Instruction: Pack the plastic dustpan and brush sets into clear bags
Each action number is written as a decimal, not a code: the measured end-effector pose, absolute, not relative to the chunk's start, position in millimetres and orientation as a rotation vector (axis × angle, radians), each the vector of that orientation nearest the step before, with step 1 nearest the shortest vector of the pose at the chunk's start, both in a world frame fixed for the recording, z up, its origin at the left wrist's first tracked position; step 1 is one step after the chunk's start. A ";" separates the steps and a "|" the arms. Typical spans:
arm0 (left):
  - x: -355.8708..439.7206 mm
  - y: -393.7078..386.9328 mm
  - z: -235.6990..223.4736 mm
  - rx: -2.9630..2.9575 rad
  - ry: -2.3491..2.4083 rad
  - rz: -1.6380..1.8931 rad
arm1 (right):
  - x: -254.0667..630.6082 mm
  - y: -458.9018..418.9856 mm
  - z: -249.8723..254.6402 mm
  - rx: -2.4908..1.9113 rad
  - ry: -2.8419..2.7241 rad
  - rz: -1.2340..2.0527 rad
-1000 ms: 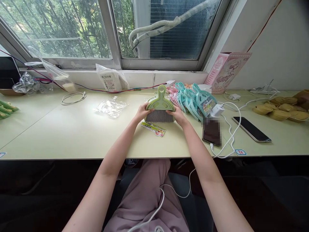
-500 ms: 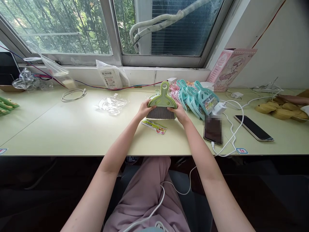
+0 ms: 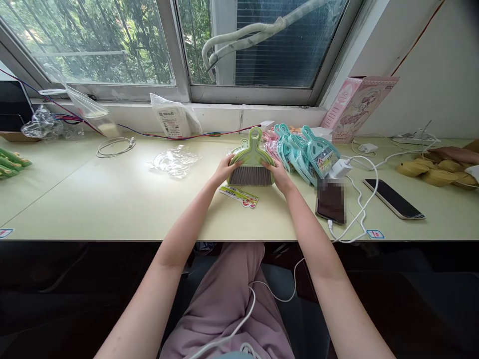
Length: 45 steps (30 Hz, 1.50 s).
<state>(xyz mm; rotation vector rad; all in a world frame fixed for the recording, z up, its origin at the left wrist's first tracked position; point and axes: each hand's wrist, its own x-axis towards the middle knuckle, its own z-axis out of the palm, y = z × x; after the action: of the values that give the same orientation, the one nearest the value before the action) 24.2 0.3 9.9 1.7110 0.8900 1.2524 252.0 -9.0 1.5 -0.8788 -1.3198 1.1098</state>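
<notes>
Between my two hands is a green hand brush (image 3: 251, 155) with dark bristles facing down and its looped handle pointing away from me. A green dustpan (image 3: 244, 144) shows partly behind it. My left hand (image 3: 223, 169) grips the left side, and my right hand (image 3: 277, 173) grips the right side, its thumb on the front of the brush. Just in front of the bristles a printed card label (image 3: 239, 196) lies flat on the table. To the right of my right hand lie several turquoise brush-and-dustpan sets (image 3: 305, 152), with pink ones (image 3: 270, 142) beside them.
A crumpled clear plastic bag (image 3: 174, 161) lies left of my hands. On the right are a phone (image 3: 331, 202) on a white charging cable, a second phone (image 3: 393, 199) and a pink box (image 3: 359, 107). A coiled cable (image 3: 115, 146) and green items (image 3: 13, 163) are at left.
My right thumb has shifted slightly upward on the brush. Both hands stay at the sides of the set, which has barely moved.
</notes>
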 end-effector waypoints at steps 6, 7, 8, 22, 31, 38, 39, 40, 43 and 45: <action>23.3 -1.5 13.5 1.683 0.868 1.238 | 251.3 -7.9 -0.4 -0.893 -1.330 1.086; 23.2 -2.5 14.5 1.673 0.857 1.236 | 251.4 -7.5 -1.0 -0.887 -1.337 1.075; 23.2 -3.7 15.5 1.666 0.846 1.235 | 251.6 -7.0 -1.6 -0.882 -1.343 1.060; 14.3 5.6 15.4 1.458 1.001 1.499 | 234.0 -19.7 7.4 -0.973 -1.430 0.697; -25.1 23.4 7.4 1.087 1.359 1.984 | 218.1 -36.3 12.7 -1.031 -2.068 0.676; -29.9 25.2 3.2 0.937 1.281 2.008 | 187.4 -47.6 -2.8 -1.075 -2.527 0.593; -29.5 25.1 3.6 0.912 1.260 2.009 | 189.3 -47.1 -1.6 -1.035 -2.529 0.646; -28.9 24.9 4.3 0.885 1.245 2.006 | 192.3 -46.4 0.0 -1.012 -2.505 0.701; -26.7 22.7 7.5 0.837 1.217 1.979 | 202.3 -44.6 5.0 -1.086 -2.368 0.787; -24.9 20.6 9.9 0.839 1.195 1.966 | 206.5 -44.4 7.2 -1.161 -2.322 0.804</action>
<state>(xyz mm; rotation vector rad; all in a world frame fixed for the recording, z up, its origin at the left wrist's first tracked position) -24.9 20.6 9.9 0.8386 1.1950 1.9656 206.5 -44.4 7.2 -1.1611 -2.3218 0.8039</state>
